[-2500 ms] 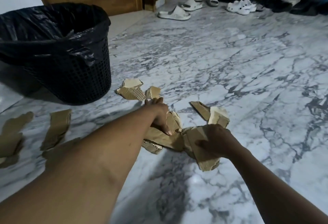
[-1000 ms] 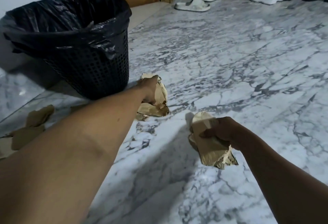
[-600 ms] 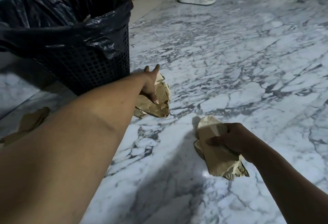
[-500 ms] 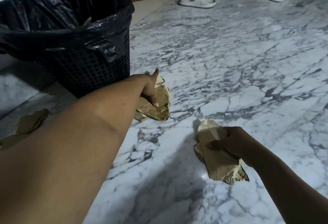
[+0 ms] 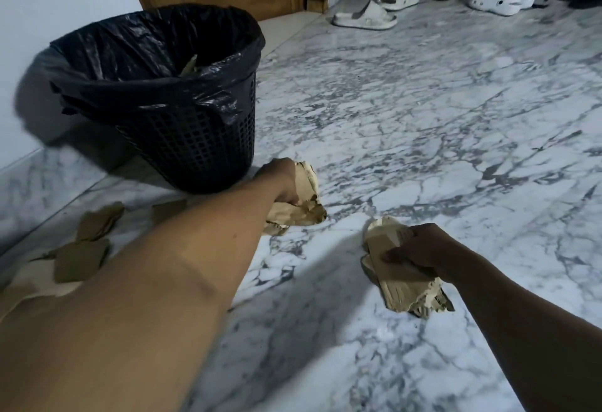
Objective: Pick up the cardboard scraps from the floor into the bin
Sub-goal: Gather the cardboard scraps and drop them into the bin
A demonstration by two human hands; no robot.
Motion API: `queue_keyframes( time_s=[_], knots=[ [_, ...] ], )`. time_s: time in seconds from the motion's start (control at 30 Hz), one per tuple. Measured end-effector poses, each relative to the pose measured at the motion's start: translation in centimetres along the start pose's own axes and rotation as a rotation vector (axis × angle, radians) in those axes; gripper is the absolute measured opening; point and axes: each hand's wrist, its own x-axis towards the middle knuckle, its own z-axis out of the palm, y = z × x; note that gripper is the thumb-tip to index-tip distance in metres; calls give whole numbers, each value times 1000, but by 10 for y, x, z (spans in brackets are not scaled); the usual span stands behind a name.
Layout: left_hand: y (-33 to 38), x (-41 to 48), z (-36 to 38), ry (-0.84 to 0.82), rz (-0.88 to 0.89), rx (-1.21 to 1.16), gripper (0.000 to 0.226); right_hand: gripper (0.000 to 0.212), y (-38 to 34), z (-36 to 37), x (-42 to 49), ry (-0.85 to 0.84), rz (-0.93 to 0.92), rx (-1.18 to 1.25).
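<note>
- Marble floor point(image 5: 423, 111), wide bare stretch right of bin point(image 5: 182, 92).
- Left hand point(image 5: 280, 180) grips scrap wad point(image 5: 304, 206) just by bin's base.
- Right hand point(image 5: 420, 248) grips scrap bundle point(image 5: 400, 284), further right of bin.
- Loose scraps point(image 5: 84, 248) on floor, near side of bin, by wall edge.

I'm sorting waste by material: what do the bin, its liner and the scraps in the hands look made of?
Bin: apparently rigid black plastic, matte, with a square lattice wall.
Liner: thin glossy black plastic film, crinkled, folded over the rim.
Scraps in the left hand and right hand: brown corrugated cardboard, matte, with torn, ridged edges.
</note>
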Motion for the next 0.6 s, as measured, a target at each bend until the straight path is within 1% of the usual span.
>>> queue_keyframes(
  time_s=[0.13,0.2,0.27,0.33,0.4,0.47,0.5,0.6],
  knots=[
    [5,-46,19,7,20,40,62,51,-2,13,-8,107,16,-31],
    [5,-70,26,22,-8,-1,61,50,-1,22,-20,114,6,-110],
    [4,-97,33,35,-17,-27,63,43,-1,31,-39,122,-2,-127],
    [5,-123,39,18,14,-27,63,37,1,40,-56,128,-16,-118],
    [2,-149,39,-10,66,5,58,37,-2,48,-79,117,-17,-132],
    [-2,-173,28,-23,108,13,53,39,-10,53,-99,90,-32,-153],
    [-3,-183,17,-20,101,-14,49,42,-16,53,-107,96,-45,-139],
    [-12,-211,-23,64,65,-153,38,48,-52,50,-134,105,-124,-138]
  ],
)
